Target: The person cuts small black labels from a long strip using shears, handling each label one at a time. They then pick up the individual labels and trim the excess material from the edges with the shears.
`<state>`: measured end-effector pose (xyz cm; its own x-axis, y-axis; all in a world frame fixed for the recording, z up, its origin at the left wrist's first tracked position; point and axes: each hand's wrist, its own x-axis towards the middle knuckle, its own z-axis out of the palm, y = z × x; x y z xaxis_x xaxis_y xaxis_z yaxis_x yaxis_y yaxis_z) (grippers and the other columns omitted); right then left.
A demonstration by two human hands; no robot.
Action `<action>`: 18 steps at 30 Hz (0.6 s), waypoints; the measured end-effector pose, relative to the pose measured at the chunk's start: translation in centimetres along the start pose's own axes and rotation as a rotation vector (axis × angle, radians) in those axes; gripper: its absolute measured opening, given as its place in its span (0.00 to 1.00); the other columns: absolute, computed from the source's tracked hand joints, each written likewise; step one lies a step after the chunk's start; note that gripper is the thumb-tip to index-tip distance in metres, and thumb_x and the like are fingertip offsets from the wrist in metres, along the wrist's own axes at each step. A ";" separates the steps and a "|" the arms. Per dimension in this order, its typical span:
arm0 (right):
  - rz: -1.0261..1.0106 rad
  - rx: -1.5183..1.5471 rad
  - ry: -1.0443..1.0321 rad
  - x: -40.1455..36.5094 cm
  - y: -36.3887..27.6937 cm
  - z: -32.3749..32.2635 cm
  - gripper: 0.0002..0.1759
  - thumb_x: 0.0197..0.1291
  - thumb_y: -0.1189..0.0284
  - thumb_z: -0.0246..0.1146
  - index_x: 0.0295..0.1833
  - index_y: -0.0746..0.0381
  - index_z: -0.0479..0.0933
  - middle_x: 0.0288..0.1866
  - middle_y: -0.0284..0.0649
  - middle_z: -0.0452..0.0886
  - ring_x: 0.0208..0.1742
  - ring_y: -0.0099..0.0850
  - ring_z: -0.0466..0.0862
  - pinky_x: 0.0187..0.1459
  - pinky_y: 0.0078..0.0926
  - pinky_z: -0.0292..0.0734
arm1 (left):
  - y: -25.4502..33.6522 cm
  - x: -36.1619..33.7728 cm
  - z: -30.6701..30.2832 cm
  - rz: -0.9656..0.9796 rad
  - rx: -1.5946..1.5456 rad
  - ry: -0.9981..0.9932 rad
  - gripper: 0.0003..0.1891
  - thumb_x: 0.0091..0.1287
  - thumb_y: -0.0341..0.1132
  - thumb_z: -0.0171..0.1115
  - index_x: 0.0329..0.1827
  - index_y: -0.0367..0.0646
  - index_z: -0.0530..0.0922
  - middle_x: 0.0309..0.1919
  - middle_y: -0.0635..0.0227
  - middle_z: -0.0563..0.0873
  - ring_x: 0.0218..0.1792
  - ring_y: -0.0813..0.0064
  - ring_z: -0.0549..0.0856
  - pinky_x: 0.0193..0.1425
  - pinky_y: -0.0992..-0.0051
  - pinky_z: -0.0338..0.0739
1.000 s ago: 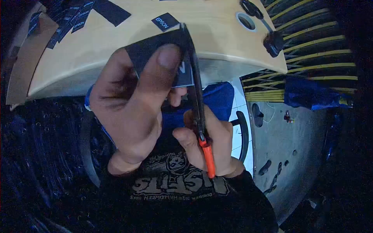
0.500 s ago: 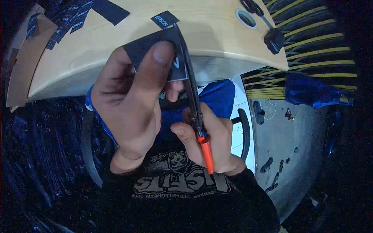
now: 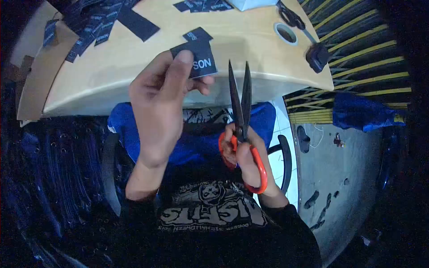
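- The left hand (image 3: pixel 158 107) is closed in a pinch on a black label (image 3: pixel 199 62): thumb on its near face, fingers behind. It is raised just over the near edge of the bench (image 3: pixel 111 76).
- The grip sits on the label's left part, so the white letters "SON" and its right edge stay bare. That is probably to keep that edge free for the blades.
- The right hand (image 3: pixel 243 156) is closed through the orange loops of the scissors (image 3: pixel 239 100). The blades point away from the body, slightly parted, just right of the label and not touching it.
- Both hands work over the lap, close to the chest, likely for a steady view of the print.
- More black labels (image 3: pixel 89 27) lie heaped at the bench's far left, with a single piece (image 3: pixel 196 34) just beyond the held one, all within easy reach.
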<state>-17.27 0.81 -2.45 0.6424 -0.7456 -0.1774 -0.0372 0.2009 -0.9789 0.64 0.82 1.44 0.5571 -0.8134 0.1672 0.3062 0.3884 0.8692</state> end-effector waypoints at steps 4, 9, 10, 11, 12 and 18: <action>0.025 0.061 0.096 -0.4 2.3 -0.7 0.11 0.60 0.69 0.58 0.43 0.65 0.70 0.30 0.30 0.71 0.32 0.18 0.70 0.33 0.17 0.67 | 0.4 2.4 -0.6 -0.032 0.076 -0.089 0.12 0.68 0.33 0.52 0.38 0.29 0.78 0.30 0.61 0.81 0.29 0.75 0.81 0.33 0.77 0.77; 0.031 -0.080 0.195 -0.9 2.5 -1.8 0.09 0.61 0.69 0.57 0.41 0.64 0.70 0.28 0.30 0.71 0.32 0.18 0.69 0.33 0.16 0.67 | 0.8 3.8 -0.5 -0.140 0.147 -0.133 0.15 0.67 0.34 0.52 0.40 0.27 0.77 0.30 0.59 0.82 0.31 0.72 0.82 0.35 0.76 0.78; 0.041 -0.074 0.196 -1.0 2.4 -2.0 0.09 0.62 0.69 0.56 0.41 0.64 0.70 0.28 0.29 0.70 0.31 0.18 0.68 0.33 0.16 0.66 | 0.8 3.8 -0.4 -0.131 0.145 -0.147 0.15 0.67 0.35 0.52 0.40 0.27 0.77 0.31 0.58 0.82 0.32 0.71 0.83 0.36 0.75 0.78; 0.053 -0.069 0.196 -1.0 2.3 -2.2 0.09 0.62 0.69 0.56 0.41 0.64 0.70 0.28 0.29 0.70 0.31 0.17 0.68 0.32 0.16 0.65 | 0.7 3.9 -0.3 -0.131 0.150 -0.152 0.15 0.67 0.35 0.52 0.40 0.27 0.77 0.31 0.58 0.82 0.32 0.71 0.83 0.36 0.75 0.78; 0.051 -0.066 0.198 -0.9 2.4 -1.9 0.09 0.62 0.69 0.56 0.41 0.64 0.70 0.28 0.29 0.70 0.31 0.17 0.68 0.32 0.16 0.65 | 0.7 4.2 -0.7 -0.160 0.134 -0.163 0.15 0.67 0.35 0.51 0.41 0.26 0.76 0.32 0.57 0.82 0.32 0.70 0.83 0.36 0.74 0.78; 0.081 -0.074 0.234 -1.4 3.3 -2.7 0.10 0.62 0.68 0.56 0.39 0.63 0.70 0.27 0.29 0.69 0.30 0.17 0.67 0.32 0.17 0.65 | -0.1 4.6 -0.4 -0.245 0.052 -0.214 0.16 0.67 0.34 0.50 0.42 0.23 0.74 0.34 0.53 0.82 0.34 0.68 0.83 0.38 0.74 0.78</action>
<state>-20.34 0.81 -5.69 0.4403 -0.8575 -0.2660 -0.1431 0.2254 -0.9637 3.49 -2.77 1.98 0.2951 -0.9546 0.0398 0.3680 0.1520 0.9173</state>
